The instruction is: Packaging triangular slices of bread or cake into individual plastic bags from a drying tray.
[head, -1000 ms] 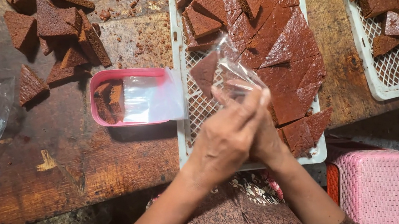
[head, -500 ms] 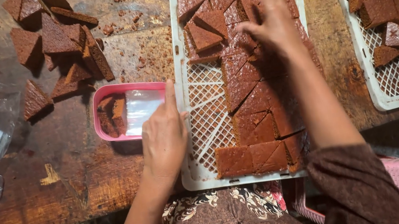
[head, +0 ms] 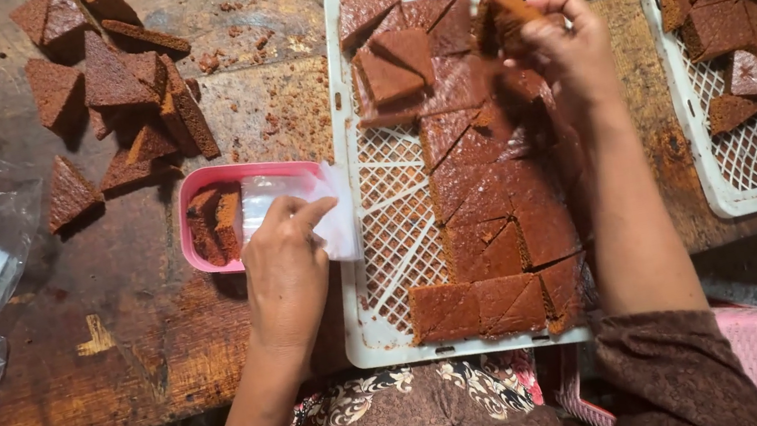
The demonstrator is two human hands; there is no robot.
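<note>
Worn wooden bench (head: pixel 118 356). Right hand (head: pixel 566 51) pinched on a cake wedge (head: pixel 508 10) above the white tray (head: pixel 359 246); left hand (head: pixel 286 268) pressing a clear bag (head: pixel 296 206), grip half-closed. Could crumble if squeezed.
</note>
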